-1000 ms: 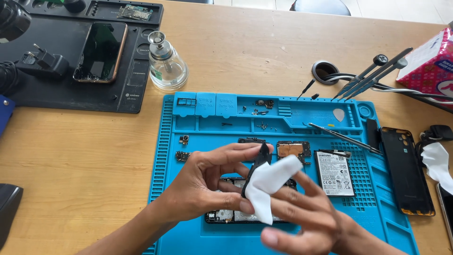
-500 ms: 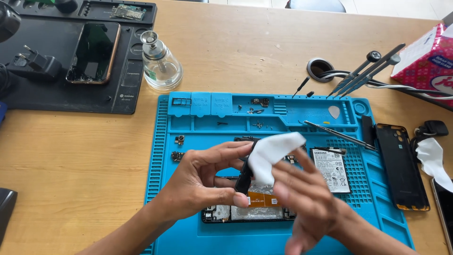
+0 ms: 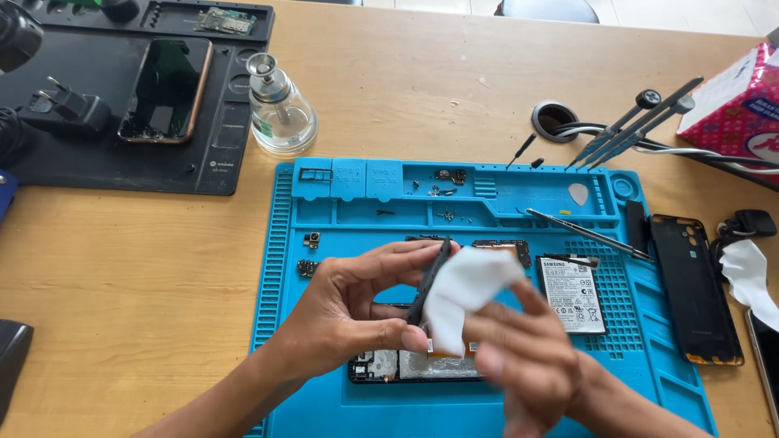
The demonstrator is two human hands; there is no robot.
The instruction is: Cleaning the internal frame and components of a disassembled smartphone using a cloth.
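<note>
Left hand: While it hovers above the blue mat, the left hand (image 3: 349, 312) has its grip closed on a thin black part (image 3: 428, 280), pinched between thumb below and fingers above, the part standing nearly upright and tilted a little.
Right hand: the right hand (image 3: 519, 365) is blurred; its grip is clenched on a white cloth (image 3: 462, 292), which it presses against the right side of the thin black part.
Part against grips: the thin black part sits between the two hands, its lower end at the left thumb, its upper end at the left fingertips, the white cloth touching it from the right.
Beneath the hands: an opened phone body (image 3: 406, 367) lies flat on the blue mat (image 3: 324, 243), partly hidden by both hands.
Just right: a phone battery (image 3: 572, 294) lies flat on the mat, near the right hand but apart from it.
Mat rear: tweezers (image 3: 588, 234) lie across the mat behind the battery; small screws and parts sit in the rear compartments.
Right edge: a black back cover (image 3: 694, 296) lies beside the mat.
Worktop, far: a glass dispenser bottle (image 3: 277, 109) stands behind the mat on the wooden worktop (image 3: 122, 276); a second phone (image 3: 166, 89) lies on a black mat (image 3: 122, 162) at the left rear.
</note>
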